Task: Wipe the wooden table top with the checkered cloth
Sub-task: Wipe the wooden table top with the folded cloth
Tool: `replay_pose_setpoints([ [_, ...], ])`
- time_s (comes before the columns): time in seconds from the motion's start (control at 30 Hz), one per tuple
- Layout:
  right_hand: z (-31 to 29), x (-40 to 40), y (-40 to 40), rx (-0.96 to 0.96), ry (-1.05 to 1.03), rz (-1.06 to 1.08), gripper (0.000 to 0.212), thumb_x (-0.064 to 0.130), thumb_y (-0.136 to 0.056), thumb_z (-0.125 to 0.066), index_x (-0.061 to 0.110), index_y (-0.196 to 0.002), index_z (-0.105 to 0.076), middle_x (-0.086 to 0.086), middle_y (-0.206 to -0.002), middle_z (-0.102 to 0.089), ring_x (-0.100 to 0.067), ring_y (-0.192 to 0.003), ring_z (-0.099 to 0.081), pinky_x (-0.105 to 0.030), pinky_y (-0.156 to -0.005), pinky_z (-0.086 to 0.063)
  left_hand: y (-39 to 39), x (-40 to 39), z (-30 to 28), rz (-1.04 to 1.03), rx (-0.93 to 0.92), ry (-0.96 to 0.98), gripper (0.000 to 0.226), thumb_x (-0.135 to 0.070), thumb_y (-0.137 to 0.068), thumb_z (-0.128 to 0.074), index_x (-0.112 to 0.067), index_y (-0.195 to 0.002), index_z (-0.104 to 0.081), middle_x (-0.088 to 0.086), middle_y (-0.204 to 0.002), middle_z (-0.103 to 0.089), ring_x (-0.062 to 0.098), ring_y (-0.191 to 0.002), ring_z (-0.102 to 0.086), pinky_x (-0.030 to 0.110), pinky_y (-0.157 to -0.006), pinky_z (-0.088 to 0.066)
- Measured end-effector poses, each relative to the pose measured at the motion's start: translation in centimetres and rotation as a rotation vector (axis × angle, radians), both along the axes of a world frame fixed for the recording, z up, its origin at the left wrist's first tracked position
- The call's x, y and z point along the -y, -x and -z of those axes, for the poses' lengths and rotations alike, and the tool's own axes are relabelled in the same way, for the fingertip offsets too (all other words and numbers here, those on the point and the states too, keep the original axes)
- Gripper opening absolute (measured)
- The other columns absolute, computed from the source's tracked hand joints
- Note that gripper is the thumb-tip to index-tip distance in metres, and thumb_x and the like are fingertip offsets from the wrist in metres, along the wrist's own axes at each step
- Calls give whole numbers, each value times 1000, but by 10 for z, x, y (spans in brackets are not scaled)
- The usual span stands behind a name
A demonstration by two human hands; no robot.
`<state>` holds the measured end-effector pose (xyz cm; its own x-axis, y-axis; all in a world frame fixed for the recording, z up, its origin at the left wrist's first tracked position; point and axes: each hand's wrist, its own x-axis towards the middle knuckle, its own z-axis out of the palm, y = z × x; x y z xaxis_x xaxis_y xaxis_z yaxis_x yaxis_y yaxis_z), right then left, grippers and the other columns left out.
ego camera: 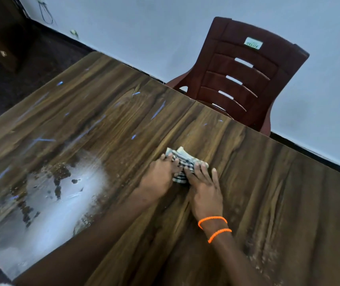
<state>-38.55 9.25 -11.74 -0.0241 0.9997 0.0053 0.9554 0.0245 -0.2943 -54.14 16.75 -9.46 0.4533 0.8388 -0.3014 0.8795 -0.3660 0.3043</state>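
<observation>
A bunched black-and-white checkered cloth [182, 158] lies on the wooden table top [107, 112], near its middle. My left hand [161, 176] presses on the cloth's left side with fingers curled over it. My right hand [205, 190], with two orange bands at the wrist, lies flat on the cloth's right side. Both hands cover much of the cloth. A wet, shiny patch with dark specks [55, 193] spreads over the table to the left of my hands.
A dark red plastic chair [241, 73] stands against the far table edge, with a pale wall behind it. Dark floor shows at the upper left. The table's left corner edge is near the bottom left.
</observation>
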Motion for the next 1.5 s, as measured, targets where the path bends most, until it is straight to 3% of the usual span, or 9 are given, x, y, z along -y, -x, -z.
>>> replay_pose_setpoints([
  [0.17,-2,-33,-56,26,-33,170,57,2,-84,-50,24,-137,-52,-7,-148,-45,-23,-144,-30,-46,-122,-13,-77,-25,-10,-114,48,-38,40,-25,-103,-35,-21,-141,-49,9,-151,-40,31,-136,-41,39,-110,-37],
  [0.3,-3,-98,-76,94,-36,170,57,5,-84,-48,26,-136,-51,-6,-143,-46,-25,-140,-30,-45,-118,-18,-105,-69,-19,-284,149,-78,37,-30,-103,-38,-9,-126,-58,19,-126,-55,34,-116,-56,41,-97,-45],
  [0.63,-3,-130,-14,140,-18,-86,59,13,-82,-45,26,-139,-42,-10,-149,-36,-30,-142,-24,-43,-118,-17,-28,-92,-11,-289,44,-103,28,-24,-93,-53,-26,-114,-71,13,-114,-69,34,-108,-63,37,-93,-51],
  [0.7,-3,-100,-11,111,-19,-76,58,13,-83,-44,27,-140,-41,-8,-151,-33,-28,-144,-20,-43,-120,-14,-23,-74,-7,-231,34,-119,31,-17,-90,-53,-26,-115,-70,12,-117,-68,35,-110,-62,36,-95,-50],
  [0.83,-1,-40,-43,47,-29,82,56,10,-86,-45,29,-139,-46,-4,-152,-38,-22,-146,-24,-45,-122,-12,-54,-49,2,51,0,-40,46,-17,-97,-43,-28,-141,-51,4,-154,-41,25,-141,-38,35,-115,-31],
  [0.93,-1,-26,-80,49,-43,226,57,4,-82,-51,25,-135,-54,-5,-148,-46,-23,-143,-32,-47,-121,-15,-101,-49,6,100,52,-13,43,-27,-101,-38,-29,-143,-47,4,-157,-36,25,-142,-37,36,-116,-31],
  [1.1,2,-83,-135,71,-102,366,57,-2,-81,-50,23,-132,-57,-10,-142,-49,-27,-141,-32,-45,-120,-12,-168,-79,-14,-50,169,-65,34,-25,-102,-38,-13,-124,-61,16,-127,-56,36,-117,-56,44,-99,-49],
  [1.2,3,-130,-150,51,-104,373,53,-1,-86,-47,25,-130,-58,-10,-141,-48,-32,-134,-35,-44,-117,-22,-182,-107,-21,-120,263,-89,32,-22,-101,-42,-5,-116,-65,20,-119,-60,37,-114,-56,45,-94,-48],
  [1.5,1,-217,-93,-84,-29,229,48,5,-92,-46,24,-134,-55,-17,-151,-36,-36,-141,-29,-38,-117,-13,-120,-175,-16,-256,275,-189,28,-25,-99,-48,-5,-110,-65,20,-112,-64,39,-108,-61,43,-88,-51],
])
